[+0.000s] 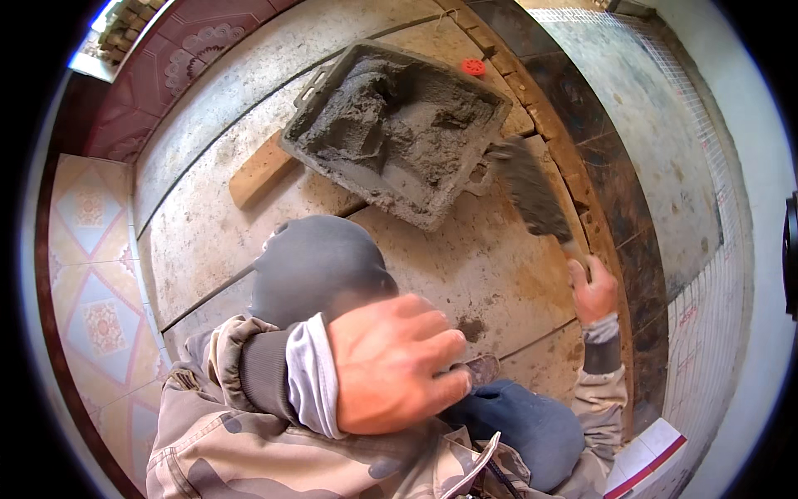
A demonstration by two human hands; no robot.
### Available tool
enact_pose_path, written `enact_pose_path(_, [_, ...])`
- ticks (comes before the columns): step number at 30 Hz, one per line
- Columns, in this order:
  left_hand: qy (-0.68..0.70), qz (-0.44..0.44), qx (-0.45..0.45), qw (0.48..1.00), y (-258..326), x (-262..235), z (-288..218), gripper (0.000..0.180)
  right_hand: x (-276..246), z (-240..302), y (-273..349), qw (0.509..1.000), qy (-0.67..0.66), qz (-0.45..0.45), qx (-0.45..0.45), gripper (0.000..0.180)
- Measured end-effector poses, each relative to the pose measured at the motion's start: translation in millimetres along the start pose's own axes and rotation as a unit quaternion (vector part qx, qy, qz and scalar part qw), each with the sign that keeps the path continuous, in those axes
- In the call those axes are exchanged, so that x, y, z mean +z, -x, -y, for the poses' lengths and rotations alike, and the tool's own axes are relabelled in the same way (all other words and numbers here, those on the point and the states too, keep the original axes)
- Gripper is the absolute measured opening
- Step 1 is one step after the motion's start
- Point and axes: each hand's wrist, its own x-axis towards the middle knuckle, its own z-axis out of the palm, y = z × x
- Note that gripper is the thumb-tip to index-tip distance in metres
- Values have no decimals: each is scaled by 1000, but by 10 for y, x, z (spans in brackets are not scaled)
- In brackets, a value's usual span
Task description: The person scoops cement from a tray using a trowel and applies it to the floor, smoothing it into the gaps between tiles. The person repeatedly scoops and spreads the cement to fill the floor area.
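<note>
My right hand (pixel 593 291) is wrapped round the handle of a trowel (pixel 532 193). The trowel's blade, grey with mortar and blurred, is off the right corner of a mortar tub (pixel 428 218). Wet grey mortar (pixel 432 116) lies heaped and hollowed inside the tub. In front of my body, my left hand (pixel 403 362) is loosely curled, its back turned up, near my left knee (pixel 320 270). Nothing shows in its fingers, and the palm is hidden.
The tub stands on pale boards (pixel 449 258), with a wooden block (pixel 262 170) at its left side. A red plastic disc (pixel 473 67) lies beyond its right edge. Brown brickwork (pixel 582 200) and dark tiles (pixel 615 166) run along the right. A white tile piece (pixel 644 457) is at lower right.
</note>
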Motion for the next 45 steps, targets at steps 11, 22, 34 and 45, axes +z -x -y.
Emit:
enact_pose_path(11, [202, -196, 54, 958, 529, -440, 530, 21, 996, 1714, -1237, 948, 70, 308, 28, 36])
enact_pose_path(22, [367, -231, 108, 895, 994, -773, 1041, 18, 1203, 1784, -1217, 949, 228, 216, -33, 31])
enact_pose_path(34, [446, -217, 133, 858, 1032, -849, 1225, 17, 1335, 1638, -974, 940, 229, 230, -108, 27])
enact_pose_path(45, [413, -337, 106, 839, 912, -674, 1000, 23, 1303, 1763, -1785, 905, 72, 417, 33, 39])
